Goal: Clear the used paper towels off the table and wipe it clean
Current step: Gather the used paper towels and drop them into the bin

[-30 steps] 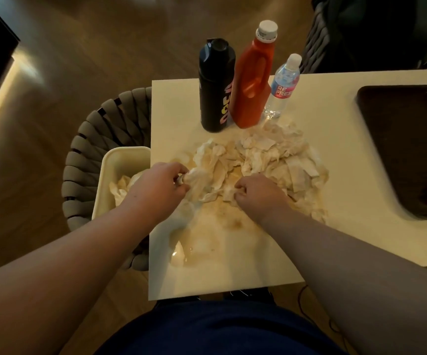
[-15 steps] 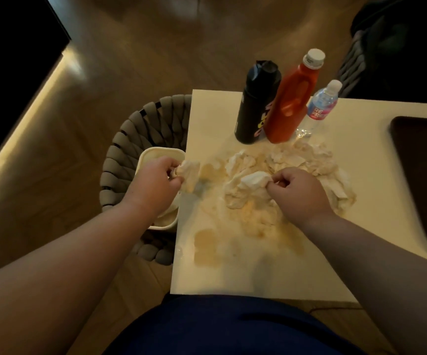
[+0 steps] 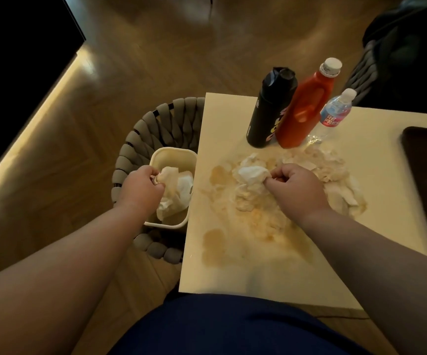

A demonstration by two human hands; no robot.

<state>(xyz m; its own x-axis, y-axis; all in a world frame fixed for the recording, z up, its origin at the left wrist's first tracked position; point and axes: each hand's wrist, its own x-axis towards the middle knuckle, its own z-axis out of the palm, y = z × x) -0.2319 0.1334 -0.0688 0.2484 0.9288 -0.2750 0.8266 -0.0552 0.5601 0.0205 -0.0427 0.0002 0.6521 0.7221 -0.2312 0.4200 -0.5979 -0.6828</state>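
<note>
At the left, a cream bin (image 3: 174, 150) sits on a woven chair (image 3: 153, 129), just beside the table (image 3: 232, 116) edge. The left hand (image 3: 143, 188) pinches a soggy paper towel (image 3: 172, 175) over the bin's opening — not yet let go. Brown spill patches (image 3: 213, 238) mark the table's near side. The right hand (image 3: 294, 188) is clenched round a white wad (image 3: 252, 172) at the left edge of the towel pile (image 3: 332, 170). Wet paper may tear or drip outside the bin, and a hard tug could smear the spill toward the black bottle (image 3: 268, 108) and orange bottle (image 3: 304, 111) behind.
</note>
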